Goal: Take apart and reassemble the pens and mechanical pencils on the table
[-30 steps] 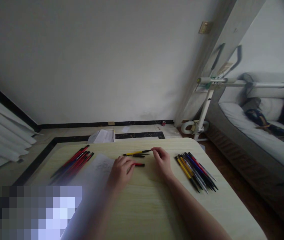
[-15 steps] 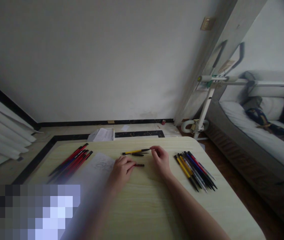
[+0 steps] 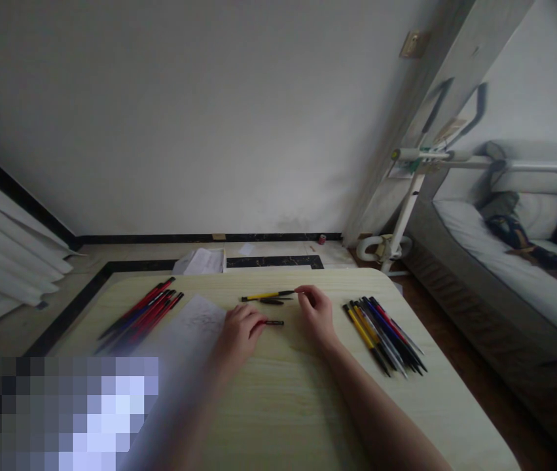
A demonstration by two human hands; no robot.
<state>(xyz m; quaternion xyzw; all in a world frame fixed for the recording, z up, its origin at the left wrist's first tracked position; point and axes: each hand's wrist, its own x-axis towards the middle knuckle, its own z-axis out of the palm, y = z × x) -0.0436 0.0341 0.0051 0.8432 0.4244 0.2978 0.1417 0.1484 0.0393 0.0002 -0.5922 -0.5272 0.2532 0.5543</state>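
My left hand (image 3: 242,331) rests on the table with its fingers closed around a red pen, whose black end (image 3: 274,322) sticks out to the right. The rest of that pen is hidden under the fingers. To the right, my right hand (image 3: 316,316) pinches the dark tip of a yellow and black pen (image 3: 261,297), which lies nearly level across the far part of the table. Just below that pen is a small dark slim piece (image 3: 271,301), too small to name. A white sheet of paper (image 3: 194,320) with a pencil-like drawing lies left of my left hand.
A bundle of red and blue pens (image 3: 148,306) lies at the table's left. Several yellow, silver, blue and red pens (image 3: 381,333) lie at the right. Beyond the pale wooden table (image 3: 278,392) stand a box of papers (image 3: 203,261), exercise equipment (image 3: 406,203) and a sofa (image 3: 484,261).
The view has shifted very slightly. Both hands keep their grips and places, and the pens on the table lie as before.
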